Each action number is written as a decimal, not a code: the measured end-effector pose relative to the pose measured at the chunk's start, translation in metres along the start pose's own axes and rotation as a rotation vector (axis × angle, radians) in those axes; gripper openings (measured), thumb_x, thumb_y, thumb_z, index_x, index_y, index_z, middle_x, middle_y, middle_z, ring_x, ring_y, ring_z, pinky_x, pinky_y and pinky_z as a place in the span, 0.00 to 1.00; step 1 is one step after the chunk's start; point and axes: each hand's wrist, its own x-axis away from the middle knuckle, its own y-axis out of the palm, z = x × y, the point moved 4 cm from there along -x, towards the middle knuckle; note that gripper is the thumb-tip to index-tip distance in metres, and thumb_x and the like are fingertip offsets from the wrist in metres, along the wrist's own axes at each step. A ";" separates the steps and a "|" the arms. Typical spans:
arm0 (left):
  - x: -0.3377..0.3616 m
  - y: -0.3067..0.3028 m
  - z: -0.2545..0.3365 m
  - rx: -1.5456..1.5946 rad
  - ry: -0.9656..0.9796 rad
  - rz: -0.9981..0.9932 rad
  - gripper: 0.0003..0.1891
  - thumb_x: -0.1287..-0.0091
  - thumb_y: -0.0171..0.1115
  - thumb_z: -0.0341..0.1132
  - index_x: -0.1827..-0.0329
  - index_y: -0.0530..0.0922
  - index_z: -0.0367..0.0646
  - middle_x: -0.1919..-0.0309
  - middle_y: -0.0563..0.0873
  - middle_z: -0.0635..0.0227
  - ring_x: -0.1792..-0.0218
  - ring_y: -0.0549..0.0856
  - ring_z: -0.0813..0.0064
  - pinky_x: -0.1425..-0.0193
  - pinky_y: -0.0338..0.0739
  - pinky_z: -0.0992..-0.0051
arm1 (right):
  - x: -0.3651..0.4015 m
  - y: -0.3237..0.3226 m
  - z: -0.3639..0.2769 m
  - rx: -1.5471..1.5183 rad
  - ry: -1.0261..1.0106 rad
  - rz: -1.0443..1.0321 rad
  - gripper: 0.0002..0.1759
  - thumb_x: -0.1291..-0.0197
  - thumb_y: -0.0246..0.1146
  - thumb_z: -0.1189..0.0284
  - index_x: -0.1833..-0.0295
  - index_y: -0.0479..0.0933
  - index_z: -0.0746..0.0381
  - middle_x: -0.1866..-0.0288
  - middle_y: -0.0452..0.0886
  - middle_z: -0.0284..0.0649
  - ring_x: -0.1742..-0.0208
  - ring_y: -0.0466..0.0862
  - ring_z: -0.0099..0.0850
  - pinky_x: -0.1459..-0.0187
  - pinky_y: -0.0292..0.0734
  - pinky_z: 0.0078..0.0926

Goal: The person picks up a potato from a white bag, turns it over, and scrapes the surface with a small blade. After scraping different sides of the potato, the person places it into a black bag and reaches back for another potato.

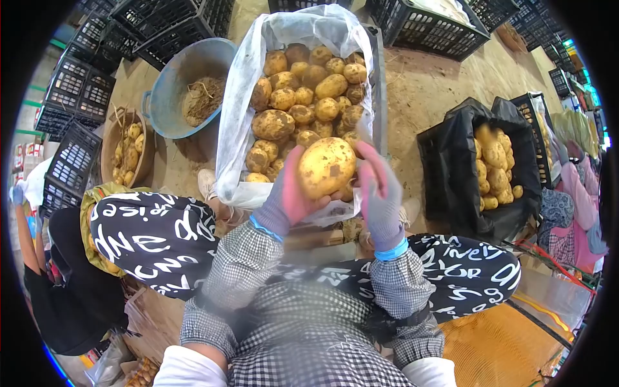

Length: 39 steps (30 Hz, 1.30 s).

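In the head view, a large yellow potato (327,168) with brown soil patches rests in my left hand (290,197), whose gloved fingers wrap its left side and underside. My right hand (380,190), in a pink and grey glove, is just right of that potato, slightly blurred. Its fingers are apart and hold nothing that I can see. Beyond both hands, a crate lined with a white sheet (233,122) holds many soil-marked potatoes (303,97). My hands are above the near end of this crate.
To the right stands a black-lined crate (445,145) of cleaner potatoes (495,161). On the left are a blue tub (171,87) with soil in it and a basket (147,158) of potatoes. Black crates (425,32) line the back. Another person (71,277) is at far left.
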 end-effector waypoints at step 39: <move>-0.007 0.006 -0.011 0.273 -0.127 -0.004 0.27 0.23 0.41 0.58 0.35 0.71 0.47 0.50 0.83 0.62 0.64 0.84 0.64 0.81 0.74 0.85 | 0.013 0.020 0.007 -0.134 0.163 0.015 0.22 0.28 0.51 0.82 0.30 0.72 0.69 0.74 0.72 0.26 0.75 0.65 0.12 0.74 0.61 0.12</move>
